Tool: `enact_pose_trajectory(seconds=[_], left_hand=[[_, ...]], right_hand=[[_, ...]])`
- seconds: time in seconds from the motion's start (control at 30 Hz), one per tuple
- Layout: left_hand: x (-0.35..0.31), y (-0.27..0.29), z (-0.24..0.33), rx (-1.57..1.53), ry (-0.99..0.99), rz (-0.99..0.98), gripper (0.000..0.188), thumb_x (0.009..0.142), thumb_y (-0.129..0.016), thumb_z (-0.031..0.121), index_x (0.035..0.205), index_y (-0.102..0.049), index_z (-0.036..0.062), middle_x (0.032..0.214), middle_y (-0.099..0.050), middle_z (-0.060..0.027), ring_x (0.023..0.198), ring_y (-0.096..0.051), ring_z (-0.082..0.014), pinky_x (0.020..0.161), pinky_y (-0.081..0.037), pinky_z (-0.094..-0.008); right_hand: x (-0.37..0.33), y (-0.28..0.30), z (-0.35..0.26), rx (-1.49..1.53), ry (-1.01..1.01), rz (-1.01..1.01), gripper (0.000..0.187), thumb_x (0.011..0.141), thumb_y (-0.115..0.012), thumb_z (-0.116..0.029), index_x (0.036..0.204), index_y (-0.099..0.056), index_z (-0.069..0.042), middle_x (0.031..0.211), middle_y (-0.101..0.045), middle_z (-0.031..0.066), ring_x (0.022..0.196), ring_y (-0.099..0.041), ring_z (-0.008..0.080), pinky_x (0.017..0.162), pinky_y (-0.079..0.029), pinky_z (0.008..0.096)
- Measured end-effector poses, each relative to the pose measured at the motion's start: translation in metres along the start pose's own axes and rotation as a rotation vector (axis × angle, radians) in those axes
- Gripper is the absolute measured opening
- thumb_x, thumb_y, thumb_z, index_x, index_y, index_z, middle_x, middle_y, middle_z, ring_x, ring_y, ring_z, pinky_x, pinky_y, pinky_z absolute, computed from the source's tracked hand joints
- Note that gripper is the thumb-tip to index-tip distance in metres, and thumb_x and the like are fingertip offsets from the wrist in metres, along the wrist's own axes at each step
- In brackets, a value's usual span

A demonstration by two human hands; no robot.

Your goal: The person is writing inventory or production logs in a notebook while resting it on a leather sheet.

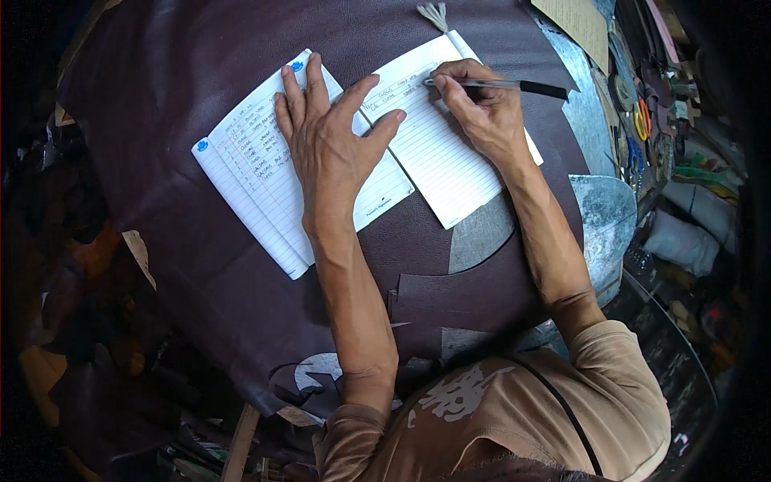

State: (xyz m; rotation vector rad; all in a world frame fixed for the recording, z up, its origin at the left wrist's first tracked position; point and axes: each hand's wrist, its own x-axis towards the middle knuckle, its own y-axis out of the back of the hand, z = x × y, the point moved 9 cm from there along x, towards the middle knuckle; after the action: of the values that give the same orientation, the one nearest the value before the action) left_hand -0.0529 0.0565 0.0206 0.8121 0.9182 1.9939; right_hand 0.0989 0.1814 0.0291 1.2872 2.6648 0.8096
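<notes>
A lined notebook (pixel 450 161) lies open and slanted, with a dark line between its two sides and handwriting on both. My left hand (pixel 329 153) rests flat across the left-side page (pixel 277 229) and the middle line, fingers spread, holding nothing. In my right hand (pixel 490 116) is a pen (pixel 546 89) with a clear barrel and a black end. Its tip is at the upper lines of the right-side page, where a few written lines show; the heel of the hand is over the page's right part.
Dark brown leather (pixel 177 88) covers most of the table under the notebook. A cut leather strip (pixel 466 293) lies nearer me. Grey metal sheet (pixel 606 209) shows at the right edge. Beyond it are orange-handled scissors (pixel 642 120) and clear plastic-wrapped bundles (pixel 683 243).
</notes>
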Motion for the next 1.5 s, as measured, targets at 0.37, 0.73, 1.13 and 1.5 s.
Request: enact_pose_trajectory(seconds=[0.37, 0.73, 1.13, 1.5], left_hand=[[0.000, 0.002, 0.002, 0.024, -0.014, 0.008, 0.052, 0.073, -0.082, 0.054, 0.120, -0.074, 0.0308, 0.158, -0.039, -0.0166, 0.152, -0.017, -0.0409, 0.123, -0.010, -0.0611], [0.001, 0.006, 0.006, 0.006, -0.013, 0.027, 0.051, 0.072, -0.083, 0.049, 0.117, -0.076, 0.0274, 0.156, -0.041, -0.0212, 0.150, -0.022, -0.0434, 0.123, -0.014, -0.0570], [0.000, 0.002, 0.000, 0.015, 0.006, -0.012, 0.055, 0.074, -0.081, 0.056, 0.122, -0.073, 0.0308, 0.160, -0.036, -0.0156, 0.153, -0.015, -0.0401, 0.123, -0.010, -0.0615], [0.001, 0.006, 0.005, 0.002, 0.016, -0.003, 0.052, 0.073, -0.082, 0.052, 0.119, -0.075, 0.0281, 0.159, -0.038, -0.0180, 0.152, -0.018, -0.0404, 0.124, -0.010, -0.0575]], right_hand=[[0.001, -0.001, -0.004, 0.004, 0.040, -0.022, 0.024, 0.096, -0.066, -0.026, 0.099, -0.074, -0.004, 0.089, -0.072, 0.0052, 0.066, -0.063, 0.0122, 0.057, -0.051, 0.0279], [0.001, 0.000, 0.000, 0.015, 0.000, -0.020, 0.022, 0.094, -0.067, -0.024, 0.098, -0.074, -0.004, 0.089, -0.073, 0.0062, 0.067, -0.063, 0.0127, 0.058, -0.051, 0.0289], [0.002, -0.001, -0.002, -0.011, 0.046, 0.005, 0.022, 0.095, -0.065, -0.025, 0.097, -0.074, -0.004, 0.085, -0.072, 0.0051, 0.064, -0.062, 0.0113, 0.056, -0.051, 0.0262], [0.009, 0.030, -0.008, 0.341, -0.072, 0.178, 0.020, 0.097, -0.066, -0.018, 0.102, -0.071, 0.001, 0.085, -0.069, 0.0052, 0.075, -0.063, 0.0099, 0.065, -0.051, 0.0238]])
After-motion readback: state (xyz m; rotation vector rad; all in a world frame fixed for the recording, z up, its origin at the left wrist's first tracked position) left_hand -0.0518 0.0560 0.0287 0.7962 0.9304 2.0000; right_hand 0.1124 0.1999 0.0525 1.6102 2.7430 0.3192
